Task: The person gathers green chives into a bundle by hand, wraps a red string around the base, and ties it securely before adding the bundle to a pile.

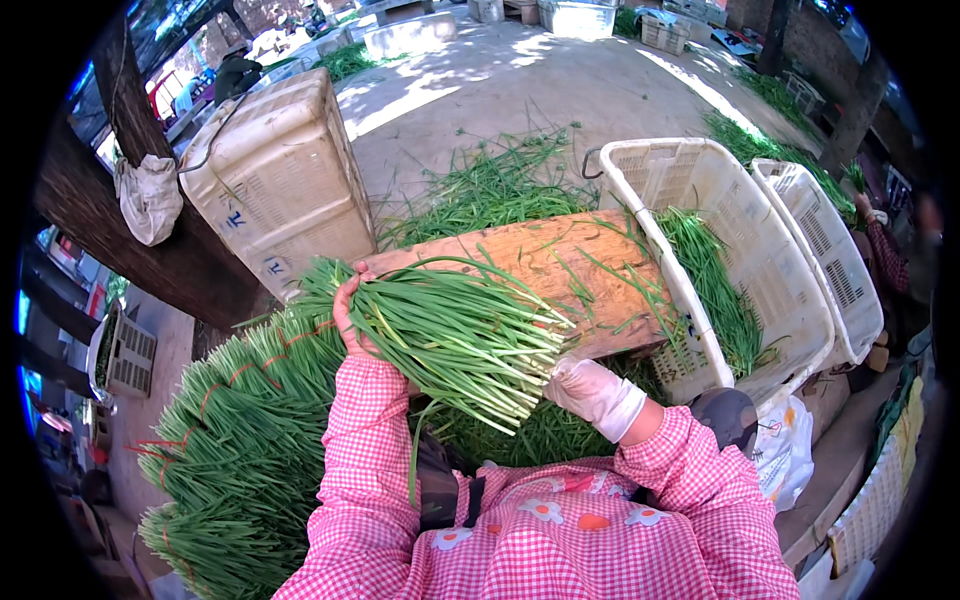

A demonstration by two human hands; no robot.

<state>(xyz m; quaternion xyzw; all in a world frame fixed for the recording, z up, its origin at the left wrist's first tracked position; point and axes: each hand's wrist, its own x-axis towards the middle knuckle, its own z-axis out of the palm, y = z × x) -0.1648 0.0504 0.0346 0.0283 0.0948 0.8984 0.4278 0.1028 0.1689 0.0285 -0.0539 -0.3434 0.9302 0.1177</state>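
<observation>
From my end I'm watching the left hand point(350, 315) curling around the leafy part of a bunch of green stalks point(450, 330), holding it gathered. The right hand point(592, 388), in a whitish glove, is meeting the pale ends; its fingertips are partly hiding there, so I'm not able to tell whether it's pinching or just propping. The bunch is lying aslant across the near edge of the wooden desk point(520, 250), toward the left end.

Now, the risks! I'm seeing no tie around these stalks, so a slackening left hand could be letting the outer ones slip off that near edge into the loose greens point(560, 435) below. Uneven pressure from the right hand could be bending or snapping pale ends. Stray blades point(645, 290) near the desk's right end could be mixing in, too, if the bunch is sweeping that way.

And how it's looking: slender and glossy, deep green along the leaves, lightening to near-white at the ends. Those ends are fanning out unevenly, some jutting well past others, and one long leaf is drooping beside the checked left sleeve point(370, 410).
</observation>
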